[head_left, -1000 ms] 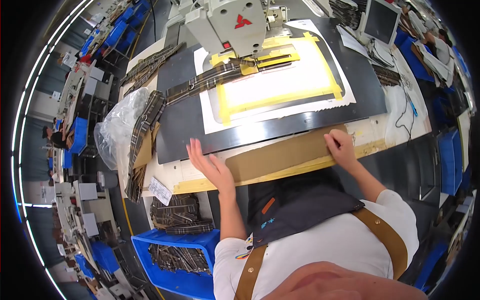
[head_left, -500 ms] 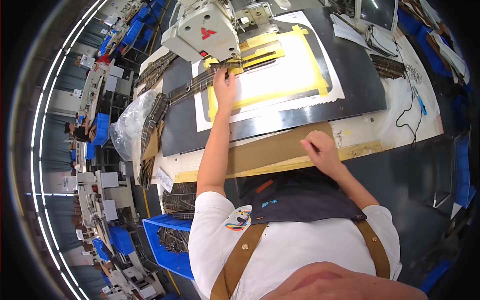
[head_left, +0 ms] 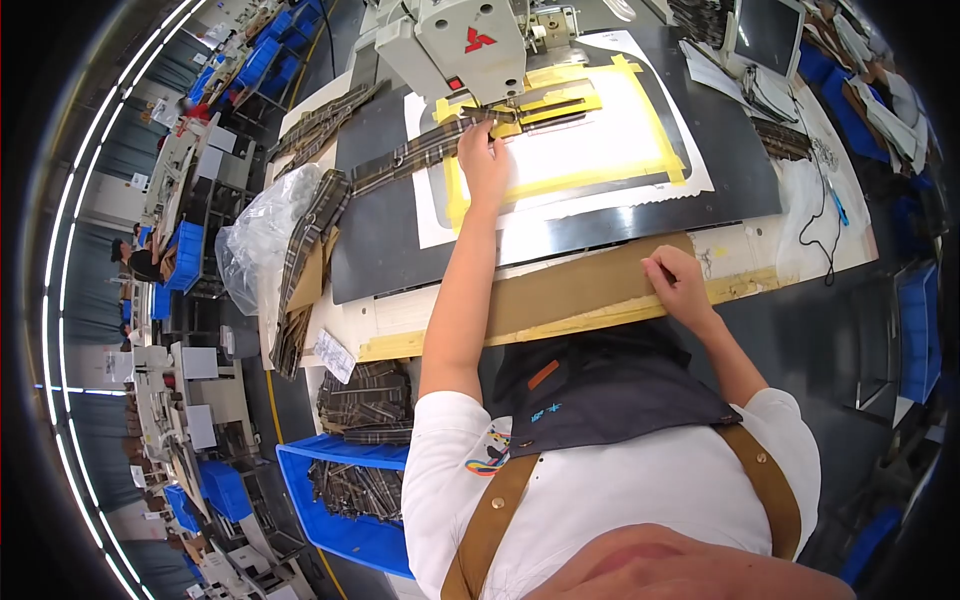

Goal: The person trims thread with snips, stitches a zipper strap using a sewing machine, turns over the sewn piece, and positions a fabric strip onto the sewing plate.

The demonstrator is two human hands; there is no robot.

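Observation:
Under the head of a white sewing machine (head_left: 450, 50), my left hand (head_left: 483, 165) pinches the end of a dark plaid fabric strap (head_left: 405, 158). The strap runs left from my fingers across the black machine plate (head_left: 390, 250). Around the needle area lies a white template sheet (head_left: 585, 150) edged with yellow tape, with narrow dark slots near the needle. My right hand (head_left: 678, 282) is curled into a loose fist above the table's front edge, beside a brown board (head_left: 575, 290). Anything inside that fist is hidden.
Plaid strips (head_left: 305, 260) and a clear plastic bag (head_left: 255, 245) lie at the left. A blue bin (head_left: 350, 530) of plaid pieces stands below left. At the back right are a monitor (head_left: 765, 35) and a blue pen (head_left: 837, 205). Other people and workstations are far left.
The camera view has shifted, so the machine, sheet and both hands appear further right. My left hand stays at the strap's end by the needle, and my right hand remains curled.

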